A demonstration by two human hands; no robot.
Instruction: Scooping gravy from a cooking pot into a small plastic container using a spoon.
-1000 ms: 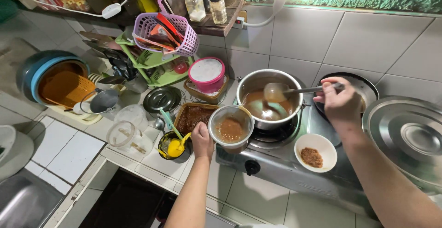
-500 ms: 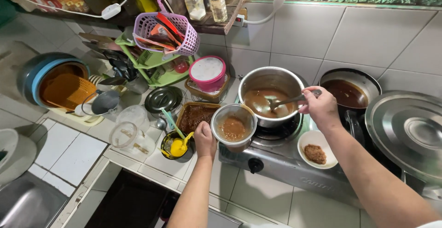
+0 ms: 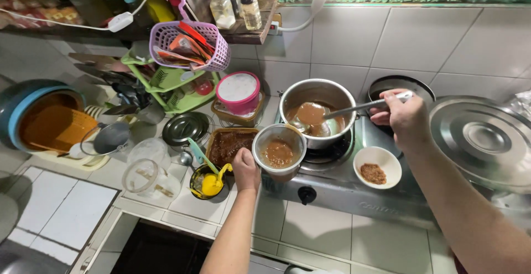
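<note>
My left hand grips the side of a small steel bowl half filled with brown sauce, held at the front edge of the stove beside the pot. My right hand holds the metal handle of a ladle full of brown sauce, raised inside the steel pot on the left burner. The ladle's bowl hangs just above and behind the small bowl. The pot holds more of the same brown liquid.
A white bowl of brown paste sits on the stove front. A big steel lid lies right, a dark pan behind. Left of the stove: a brown-filled container, pink-lidded tub, yellow-filled cup, glass jar, green rack.
My right hand has drawn the ladle left and lifted it full of sauce toward the near side of the pot. The small bowl in my left hand has stayed in place.
</note>
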